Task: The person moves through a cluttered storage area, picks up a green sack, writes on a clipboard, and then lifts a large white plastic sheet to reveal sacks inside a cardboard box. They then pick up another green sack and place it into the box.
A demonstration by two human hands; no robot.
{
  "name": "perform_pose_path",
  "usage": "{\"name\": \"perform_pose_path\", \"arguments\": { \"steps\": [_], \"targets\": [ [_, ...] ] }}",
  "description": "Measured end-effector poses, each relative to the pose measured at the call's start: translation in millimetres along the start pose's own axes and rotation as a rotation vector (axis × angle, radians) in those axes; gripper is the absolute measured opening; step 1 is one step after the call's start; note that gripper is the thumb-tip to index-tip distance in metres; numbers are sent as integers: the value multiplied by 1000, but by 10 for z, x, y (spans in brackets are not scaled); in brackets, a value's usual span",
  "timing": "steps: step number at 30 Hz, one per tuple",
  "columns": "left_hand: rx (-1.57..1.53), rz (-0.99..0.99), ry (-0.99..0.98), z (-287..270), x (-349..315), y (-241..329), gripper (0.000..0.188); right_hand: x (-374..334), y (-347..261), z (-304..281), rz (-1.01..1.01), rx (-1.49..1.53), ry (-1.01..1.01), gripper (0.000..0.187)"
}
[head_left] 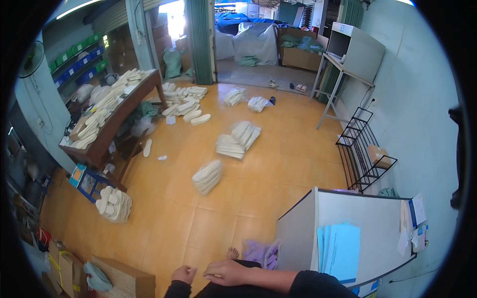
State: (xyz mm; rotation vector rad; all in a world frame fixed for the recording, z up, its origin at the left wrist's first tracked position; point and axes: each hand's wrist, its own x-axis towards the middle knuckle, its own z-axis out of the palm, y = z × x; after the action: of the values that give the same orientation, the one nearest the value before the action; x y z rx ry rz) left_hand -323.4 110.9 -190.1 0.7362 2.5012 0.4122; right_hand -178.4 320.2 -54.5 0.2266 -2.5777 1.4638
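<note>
Daylight glare, dark fisheye edges

Clear plastic bag (278,246) w/ purple pcs (271,259) sits on the tan floor (198,223) right by the white table (377,223) — bag crumpled, pcs heaped. Lt-blue sheets (340,251) lie flat on the tabletop, overlapping in steps. Brown cardbd box (124,277) at lower L — bottom cut off by view edge.

There are two hands (227,272), one bare foot (232,253), one brown table (124,115), one black rack (361,150) and one wall fan (32,58).
</note>
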Motion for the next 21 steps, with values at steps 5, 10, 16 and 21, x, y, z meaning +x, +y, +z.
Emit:
{"name": "perform_pose_path", "arguments": {
  "steps": [5,10,16,21],
  "targets": [
    [-107,-695,-370,-315,1093,-1265,45,478,642,-1361,83,-66,137,15],
    [-473,-925,-134,-487,2499,-1268,41,487,1855,-2291,442,-167,354,21],
    [-176,-541,-280,-540,4848,193,49,-407,3570,-2585,1169,-90,478,29],
    [350,144,-326,-756,6792,2864,49,-1657,4254,-2807,1732,314,624,38]
  ]
}}
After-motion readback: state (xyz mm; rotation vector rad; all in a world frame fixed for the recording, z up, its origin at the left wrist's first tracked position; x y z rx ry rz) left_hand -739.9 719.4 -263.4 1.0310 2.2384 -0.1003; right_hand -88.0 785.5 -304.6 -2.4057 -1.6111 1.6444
